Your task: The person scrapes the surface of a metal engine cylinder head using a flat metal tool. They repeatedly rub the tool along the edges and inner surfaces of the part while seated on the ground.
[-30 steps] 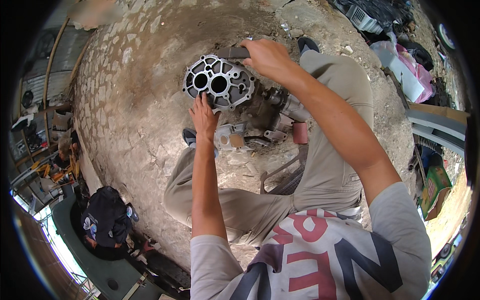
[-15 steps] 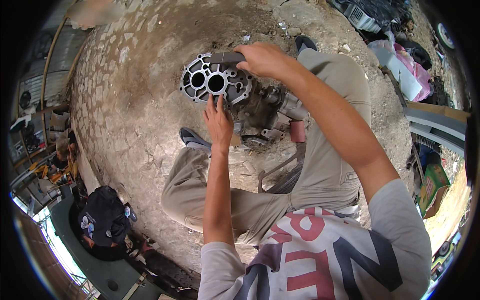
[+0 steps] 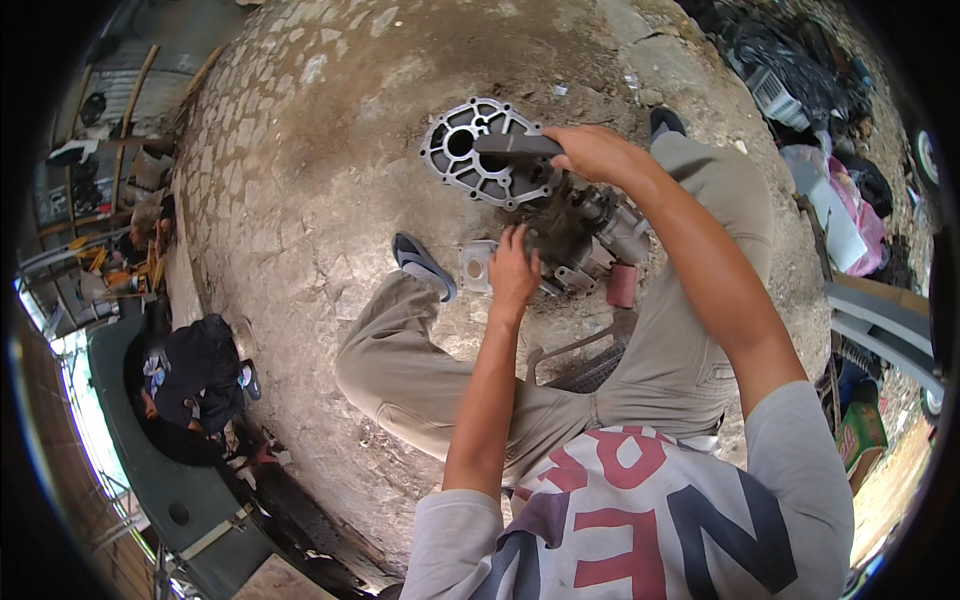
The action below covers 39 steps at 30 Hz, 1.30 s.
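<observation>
A dark grey rectangular block [image 3: 512, 147] lies flat across the machined face of a metal gearbox housing [image 3: 490, 186]. My right hand [image 3: 592, 155] is closed round the block's right end. The block covers one of the housing's round bores; the other bore shows left of it. My left hand [image 3: 514, 275] is off the housing's face, fingers apart, over the near side of the greasy metal assembly [image 3: 560, 225]. Beside its fingers is a light metal plate with a round hole [image 3: 476, 266]. Whether the fingertips touch anything, I cannot tell.
A reddish block [image 3: 621, 287] lies by my right leg, near a curved metal bar [image 3: 570, 345]. My sandalled left foot [image 3: 424, 266] rests on rough stone ground. Black bags [image 3: 790, 65] and a white box [image 3: 832, 215] lie far right. A person in dark clothes [image 3: 195, 375] is at left.
My left hand has left the housing's near rim and moved nearer to me. The grey block has slid from the housing's upper edge to across its middle. The whole view has shifted.
</observation>
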### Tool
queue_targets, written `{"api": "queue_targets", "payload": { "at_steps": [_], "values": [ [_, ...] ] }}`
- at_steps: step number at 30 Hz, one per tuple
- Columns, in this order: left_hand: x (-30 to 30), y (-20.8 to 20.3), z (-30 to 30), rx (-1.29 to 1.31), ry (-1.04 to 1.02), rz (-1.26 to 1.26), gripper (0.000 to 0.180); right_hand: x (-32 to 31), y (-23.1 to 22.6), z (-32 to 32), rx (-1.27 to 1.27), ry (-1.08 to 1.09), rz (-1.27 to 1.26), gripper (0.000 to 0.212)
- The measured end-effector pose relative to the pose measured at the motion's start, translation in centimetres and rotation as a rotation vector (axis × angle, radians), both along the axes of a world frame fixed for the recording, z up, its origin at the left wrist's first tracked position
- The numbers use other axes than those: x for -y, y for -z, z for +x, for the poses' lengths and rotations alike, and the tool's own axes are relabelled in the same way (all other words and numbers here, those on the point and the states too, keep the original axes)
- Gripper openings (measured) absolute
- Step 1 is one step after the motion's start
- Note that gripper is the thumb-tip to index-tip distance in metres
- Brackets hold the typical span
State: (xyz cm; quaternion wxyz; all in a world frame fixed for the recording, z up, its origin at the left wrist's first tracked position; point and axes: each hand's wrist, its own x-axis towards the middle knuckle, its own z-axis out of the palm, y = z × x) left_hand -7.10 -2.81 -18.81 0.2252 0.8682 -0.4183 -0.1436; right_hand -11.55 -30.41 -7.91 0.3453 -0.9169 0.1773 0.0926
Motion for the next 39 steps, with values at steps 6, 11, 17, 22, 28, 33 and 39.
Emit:
{"api": "queue_targets", "payload": {
  "at_steps": [6, 11, 17, 22, 28, 33, 39],
  "values": [
    [0.5, -6.1, 3.2, -0.248, 0.309, 0.491, 0.054, -0.1, 0.0, -1.5, 0.015, 0.050, -0.046, 0.052],
    [-2.8, -14.7, 8.4, -0.141, 0.268, 0.384, 0.053, -1.9, 0.2, -0.6, 0.016, -0.049, -0.063, 0.055],
    [-4.6, -15.2, 12.8, -0.107, 0.041, 0.344, 0.053, -1.5, 0.0, -0.7, 0.016, -0.105, 0.001, 0.058],
    [-2.8, -14.4, 12.7, -0.349, 0.079, 0.360, 0.057, -1.8, 0.0, -0.4, -0.044, -0.027, -0.061, 0.056],
    [-1.5, -15.5, 11.1, -0.223, 0.175, 0.328, 0.058, -2.3, -2.4, 0.5, -0.132, 0.024, 0.008, 0.066],
    [-0.7, -15.6, 10.9, -0.234, 0.188, 0.392, 0.057, -2.0, -2.2, 0.5, -0.235, -0.030, 0.032, 0.072],
    [-0.4, -13.9, 10.8, -0.203, 0.235, 0.374, 0.057, -3.0, 0.0, 0.8, -0.225, -0.035, -0.079, 0.082]
  ]
}}
